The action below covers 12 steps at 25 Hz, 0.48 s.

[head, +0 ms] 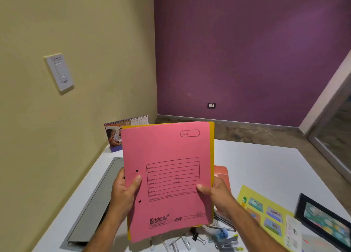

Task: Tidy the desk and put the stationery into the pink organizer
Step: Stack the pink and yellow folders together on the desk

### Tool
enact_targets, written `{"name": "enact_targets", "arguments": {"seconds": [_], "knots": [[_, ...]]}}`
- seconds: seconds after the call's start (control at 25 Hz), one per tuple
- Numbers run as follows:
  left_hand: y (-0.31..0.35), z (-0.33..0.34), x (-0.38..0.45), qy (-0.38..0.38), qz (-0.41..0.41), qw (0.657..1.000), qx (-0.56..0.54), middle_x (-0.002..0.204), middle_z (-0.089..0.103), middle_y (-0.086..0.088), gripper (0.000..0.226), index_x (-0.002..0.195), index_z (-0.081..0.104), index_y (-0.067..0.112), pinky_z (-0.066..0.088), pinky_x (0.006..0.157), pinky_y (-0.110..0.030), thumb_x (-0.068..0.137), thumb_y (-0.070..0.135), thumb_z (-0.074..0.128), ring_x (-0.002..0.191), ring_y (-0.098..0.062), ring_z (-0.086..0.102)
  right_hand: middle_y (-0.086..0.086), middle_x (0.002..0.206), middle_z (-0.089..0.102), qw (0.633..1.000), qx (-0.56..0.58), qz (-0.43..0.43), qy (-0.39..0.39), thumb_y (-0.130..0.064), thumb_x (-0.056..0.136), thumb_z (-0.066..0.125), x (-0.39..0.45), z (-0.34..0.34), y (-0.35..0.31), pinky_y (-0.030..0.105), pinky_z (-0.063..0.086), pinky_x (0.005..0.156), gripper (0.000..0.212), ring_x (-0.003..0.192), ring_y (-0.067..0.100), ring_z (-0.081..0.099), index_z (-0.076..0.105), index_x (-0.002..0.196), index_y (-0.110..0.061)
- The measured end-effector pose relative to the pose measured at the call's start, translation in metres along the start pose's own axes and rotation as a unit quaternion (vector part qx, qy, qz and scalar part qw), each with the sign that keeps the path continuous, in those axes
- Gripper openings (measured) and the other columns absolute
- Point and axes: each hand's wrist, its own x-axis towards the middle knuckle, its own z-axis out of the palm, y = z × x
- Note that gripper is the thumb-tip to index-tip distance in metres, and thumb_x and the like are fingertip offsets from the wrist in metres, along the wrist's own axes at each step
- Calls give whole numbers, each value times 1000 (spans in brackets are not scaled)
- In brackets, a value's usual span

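Both hands, left hand [124, 190] and right hand [218, 192], are gripping the pink file folder [167, 175] upright above the tabletop [266, 168], probably squaring files before setting them aside; loose binder clips [197, 236] are waiting below.

a single head-worn wide-angle view looks forward and down from close above the white desk [266, 168], facing the corner where the beige wall [76, 33] meets the purple wall [247, 52].
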Motion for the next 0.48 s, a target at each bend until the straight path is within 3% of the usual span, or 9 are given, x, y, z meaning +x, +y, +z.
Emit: {"name": "enact_targets", "arguments": {"seconds": [0.32,0.48], "knots": [[13,87,14,-38,-15,998,38,106,72,1,18,107,59,31,57,84,-47,92,23,66,95,-19,71,11,109,73,998,-16,-21,63,7,85,63,-8,-83,-20,50,52,92,36,101,31,69,64,116,-11],[26,166,36,-147,-95,984,39,110,71,-6,23,108,55,23,56,84,-43,90,11,63,97,-21,69,15,104,74,989,-13,19,148,16,82,56,-7,-159,-38,47,54,89,38,96,35,70,66,111,-6]]}}
